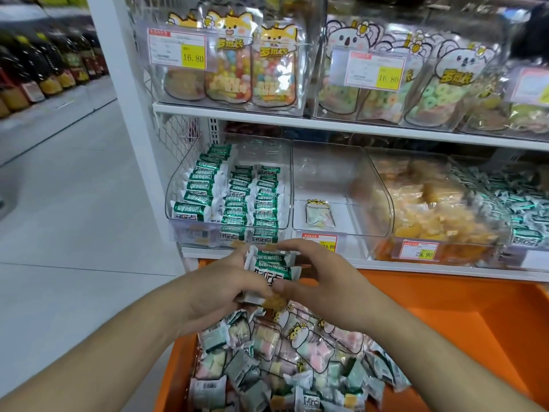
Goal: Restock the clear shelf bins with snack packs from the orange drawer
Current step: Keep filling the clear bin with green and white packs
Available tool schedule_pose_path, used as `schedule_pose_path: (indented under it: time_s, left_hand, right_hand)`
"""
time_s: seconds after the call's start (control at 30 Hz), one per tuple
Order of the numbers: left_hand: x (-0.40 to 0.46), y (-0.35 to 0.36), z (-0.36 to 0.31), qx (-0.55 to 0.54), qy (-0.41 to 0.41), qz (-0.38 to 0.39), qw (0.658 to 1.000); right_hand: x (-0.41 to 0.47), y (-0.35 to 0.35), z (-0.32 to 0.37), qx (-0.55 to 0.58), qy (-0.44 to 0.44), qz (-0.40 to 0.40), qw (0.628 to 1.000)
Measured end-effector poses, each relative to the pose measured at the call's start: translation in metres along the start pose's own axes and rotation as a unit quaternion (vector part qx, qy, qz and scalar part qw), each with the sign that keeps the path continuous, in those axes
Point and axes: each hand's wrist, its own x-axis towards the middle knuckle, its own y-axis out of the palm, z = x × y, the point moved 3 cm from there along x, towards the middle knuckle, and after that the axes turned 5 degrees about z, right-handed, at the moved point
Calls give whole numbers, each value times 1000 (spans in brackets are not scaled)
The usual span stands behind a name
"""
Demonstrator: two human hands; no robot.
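Behind hands (225, 289) — near-empty bin (326, 230)

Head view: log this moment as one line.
left hand + right hand: hold green-white snack packs | over orange drawer | below green-pack bin | middle bin: one pack

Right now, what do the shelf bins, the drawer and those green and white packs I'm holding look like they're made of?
Shelf bins: clear rigid plastic, probably acrylic; you see straight through, with glare on the curved edges.
Orange drawer: opaque, smooth, matte-looking; plastic or painted metal, hard to tell.
Green and white packs, held between left hand and right hand: thin glossy film, crimped ends and creases.
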Motion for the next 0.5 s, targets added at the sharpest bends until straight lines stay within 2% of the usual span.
schedule_pose_path:
  time_s: [0.2,0.33,0.5]
  left_hand:
    - [-2,-3,0,0,-6,-49,999]
    - [-5,2,-6,13,11,-56,998]
    - [-8,3,-17,36,30,-103,994]
  right_hand:
    - [4,3,1,3,10,14,1000]
    - [5,0,3,10,15,36,999]
    - [12,-1,9,18,19,35,999]
